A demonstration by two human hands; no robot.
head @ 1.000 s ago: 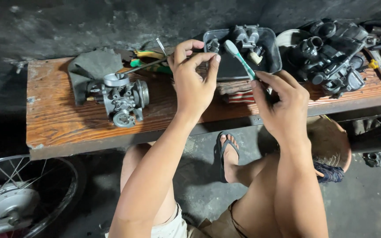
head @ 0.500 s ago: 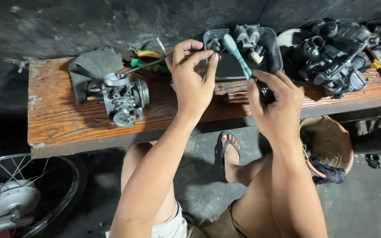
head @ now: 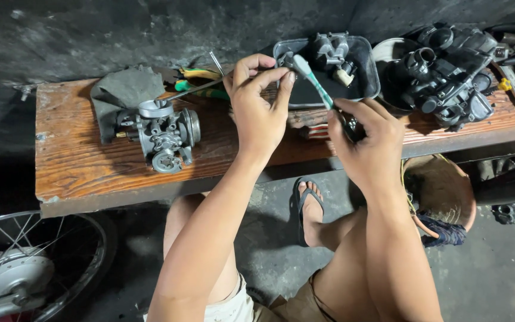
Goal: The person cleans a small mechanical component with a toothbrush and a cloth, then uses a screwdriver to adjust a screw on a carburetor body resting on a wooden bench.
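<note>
My left hand (head: pixel 258 101) pinches a small metal part (head: pixel 284 60) between thumb and fingertips above the wooden bench (head: pixel 90 161). My right hand (head: pixel 365 140) grips a teal and white toothbrush (head: pixel 312 81), whose head touches that small part. Both hands hover in front of a dark plastic tray (head: pixel 365 89) that holds a grey carburetor body (head: pixel 330 49). A second carburetor (head: pixel 165 131) sits on the bench to the left of my left hand.
A grey rag (head: pixel 120 89) and green-handled screwdrivers (head: pixel 201 86) lie behind the left carburetor. A pile of dark carburetors (head: pixel 448 71) fills the bench's right end. A wheel (head: pixel 25 268) stands lower left; my sandalled foot (head: pixel 308 209) and a brown basket (head: pixel 442 191) are below.
My right hand has moved left and slightly up, bringing the toothbrush head onto the small part. My left hand has stayed in place holding the part.
</note>
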